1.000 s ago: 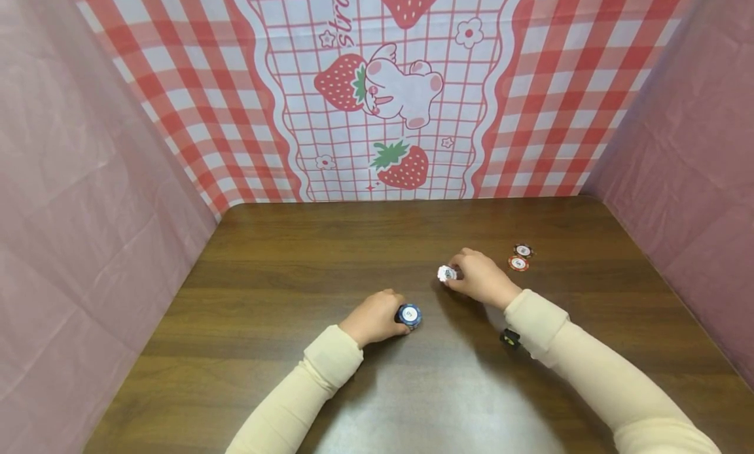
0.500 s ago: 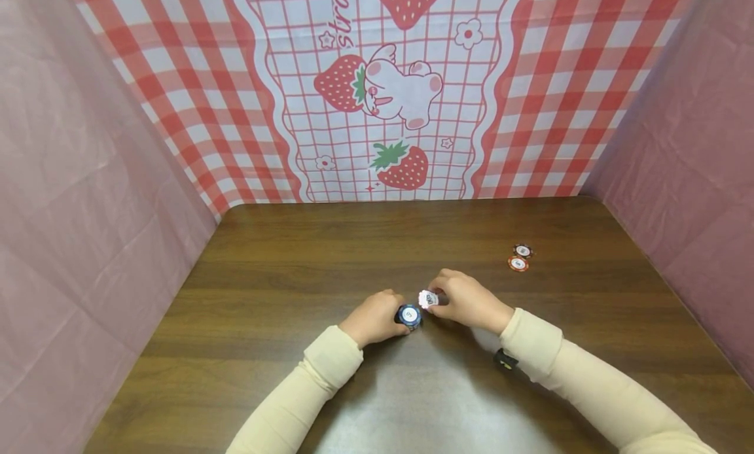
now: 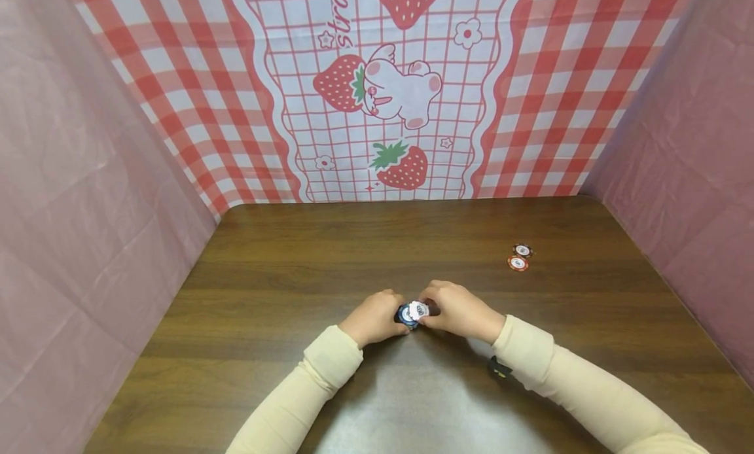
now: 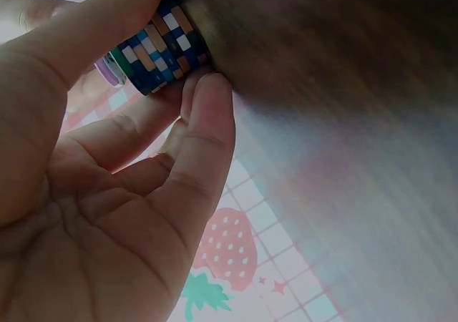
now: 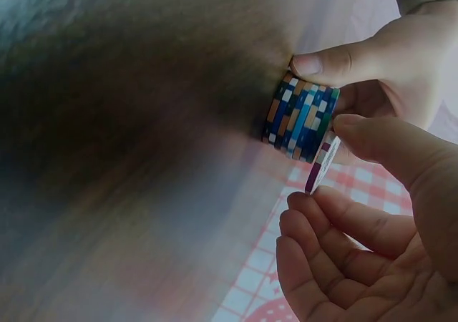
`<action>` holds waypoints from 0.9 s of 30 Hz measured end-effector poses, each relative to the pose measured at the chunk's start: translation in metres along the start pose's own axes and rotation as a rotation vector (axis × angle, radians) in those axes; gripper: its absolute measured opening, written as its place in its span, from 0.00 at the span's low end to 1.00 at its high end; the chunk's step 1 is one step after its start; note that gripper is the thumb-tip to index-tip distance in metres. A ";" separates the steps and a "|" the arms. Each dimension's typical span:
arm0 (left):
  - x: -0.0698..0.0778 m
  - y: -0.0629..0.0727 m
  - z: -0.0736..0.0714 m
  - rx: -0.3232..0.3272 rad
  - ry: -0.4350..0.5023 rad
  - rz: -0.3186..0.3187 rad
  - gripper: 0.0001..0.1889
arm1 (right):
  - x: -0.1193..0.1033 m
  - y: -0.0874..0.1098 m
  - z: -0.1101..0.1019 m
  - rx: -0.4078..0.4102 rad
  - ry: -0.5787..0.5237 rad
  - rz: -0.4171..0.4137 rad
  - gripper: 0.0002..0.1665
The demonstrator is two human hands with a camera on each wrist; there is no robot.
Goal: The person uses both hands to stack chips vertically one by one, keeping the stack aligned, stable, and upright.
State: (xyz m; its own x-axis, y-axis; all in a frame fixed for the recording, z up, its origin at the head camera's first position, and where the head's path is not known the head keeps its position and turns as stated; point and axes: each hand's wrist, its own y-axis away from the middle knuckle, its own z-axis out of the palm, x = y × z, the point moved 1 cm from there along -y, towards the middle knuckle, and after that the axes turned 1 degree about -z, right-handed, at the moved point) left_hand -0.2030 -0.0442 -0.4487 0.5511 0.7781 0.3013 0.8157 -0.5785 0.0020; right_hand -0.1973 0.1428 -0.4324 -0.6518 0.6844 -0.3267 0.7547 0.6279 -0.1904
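A short stack of blue-edged poker chips (image 3: 404, 318) stands on the table near its middle. My left hand (image 3: 374, 318) grips it from the left, with thumb and fingers round its sides, as the left wrist view also shows of the stack (image 4: 161, 50). From the right, my right hand (image 3: 462, 311) pinches a white poker chip (image 3: 419, 311) with purple edge marks. That chip (image 5: 323, 164) overlaps the stack's top and sticks out past its right side. Whether its face rests on the stack, I cannot tell.
Two more poker chips, one black (image 3: 523, 250) and one orange-red (image 3: 518, 263), lie side by side at the table's back right. A strawberry-print checked cloth (image 3: 389, 94) hangs behind the wooden table (image 3: 283, 258). Pink cloths (image 3: 88, 179) flank it.
My right hand has brought the white chip left and nearer to me, from beyond the stack to over its top. My left hand and the stack have stayed put.
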 end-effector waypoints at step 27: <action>0.000 0.001 0.000 0.022 0.003 0.022 0.16 | -0.011 -0.005 0.008 0.009 0.007 -0.056 0.15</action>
State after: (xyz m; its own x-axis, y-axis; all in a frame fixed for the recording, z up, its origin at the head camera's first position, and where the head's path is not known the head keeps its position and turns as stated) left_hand -0.2023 -0.0449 -0.4493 0.5685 0.7645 0.3037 0.8071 -0.5898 -0.0260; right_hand -0.1931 0.1294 -0.4349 -0.6932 0.6513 -0.3086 0.7179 0.6616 -0.2164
